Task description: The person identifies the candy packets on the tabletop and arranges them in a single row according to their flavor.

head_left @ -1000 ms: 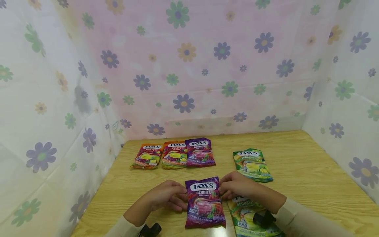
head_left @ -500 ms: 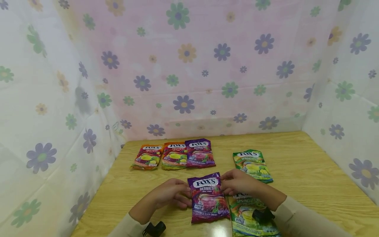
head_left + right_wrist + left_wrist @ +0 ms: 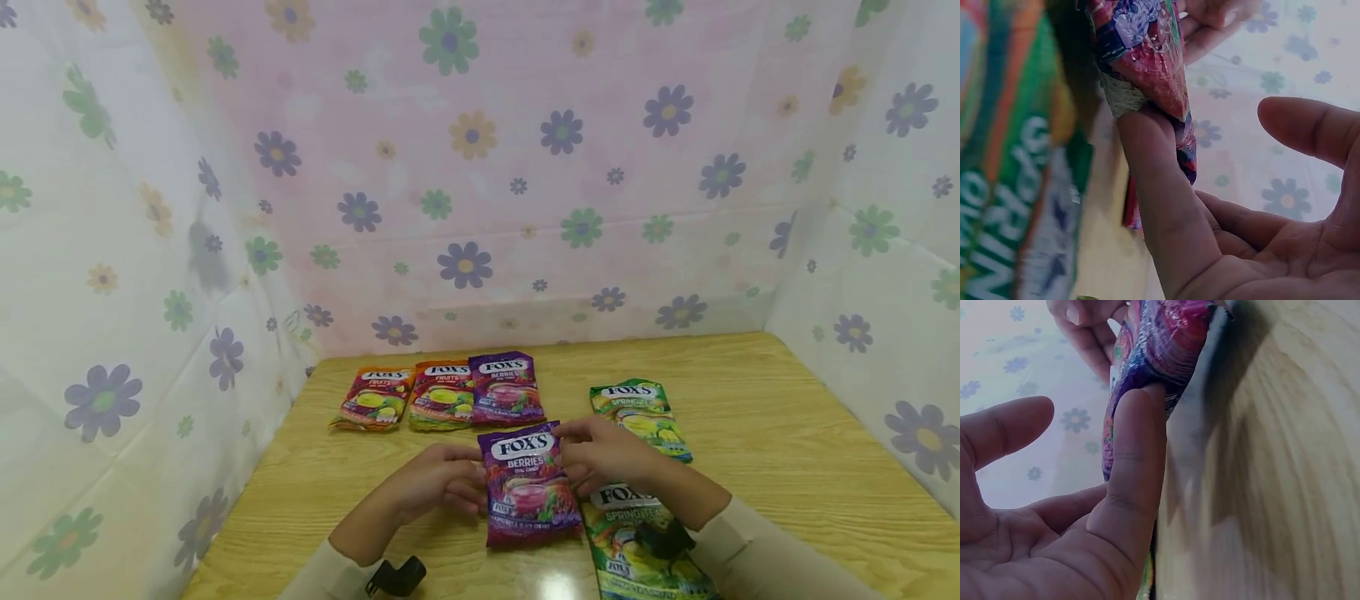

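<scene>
A purple Fox's Berries candy bag stands between my two hands at the table's front middle, label facing me. At its left edge my left hand touches it with extended fingers. My right hand touches the opposite edge near the top. In the left wrist view a straight finger meets the side of the candy bag, the thumb held apart. The right wrist view likewise has a finger against the candy bag, thumb spread away. Under my right forearm lies a green Spring Tea candy bag, partly hidden.
On the wooden table, two orange Fruits bags lie at the back left. A second Berries bag overlaps one of them. Another Spring Tea bag lies behind my right hand. Flowered cloth surrounds the table.
The front Berries bag has moved away from me and slightly right, closer to the back row, with both hands moving along at its sides. The bags at the back have stayed put.
</scene>
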A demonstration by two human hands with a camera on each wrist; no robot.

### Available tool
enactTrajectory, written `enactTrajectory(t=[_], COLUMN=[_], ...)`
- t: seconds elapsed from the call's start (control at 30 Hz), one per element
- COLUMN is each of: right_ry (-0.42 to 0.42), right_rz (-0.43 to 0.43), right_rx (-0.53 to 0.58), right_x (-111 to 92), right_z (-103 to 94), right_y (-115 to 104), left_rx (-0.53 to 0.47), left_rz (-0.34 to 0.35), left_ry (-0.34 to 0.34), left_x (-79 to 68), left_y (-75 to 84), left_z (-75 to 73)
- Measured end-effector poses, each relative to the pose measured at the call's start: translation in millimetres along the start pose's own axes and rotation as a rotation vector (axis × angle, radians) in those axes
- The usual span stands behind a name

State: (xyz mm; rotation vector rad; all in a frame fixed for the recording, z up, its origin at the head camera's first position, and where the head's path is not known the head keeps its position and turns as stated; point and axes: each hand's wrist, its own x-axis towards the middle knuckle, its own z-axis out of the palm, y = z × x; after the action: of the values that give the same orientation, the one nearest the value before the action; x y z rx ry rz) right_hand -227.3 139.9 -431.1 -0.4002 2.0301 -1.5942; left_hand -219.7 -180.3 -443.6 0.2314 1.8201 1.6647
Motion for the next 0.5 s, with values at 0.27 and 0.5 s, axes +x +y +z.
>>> enactTrajectory(t=[0.27, 0.5], right_ry=[0.077, 0.101], right_rz=[-0.038, -0.092], right_rx=[0.017, 0.072], right_x=[-3.4, -9.0], right_z=[-5.7, -16.1], right_y=[-14.4, -30.4], left_rx=[-0.027, -0.027], left_rz=[0.056, 0.144], left_ry=[0.054, 0.071], left_x=[2.4, 8.4], left_y=[12.4, 24.1], left_z=[0.3, 5.6])
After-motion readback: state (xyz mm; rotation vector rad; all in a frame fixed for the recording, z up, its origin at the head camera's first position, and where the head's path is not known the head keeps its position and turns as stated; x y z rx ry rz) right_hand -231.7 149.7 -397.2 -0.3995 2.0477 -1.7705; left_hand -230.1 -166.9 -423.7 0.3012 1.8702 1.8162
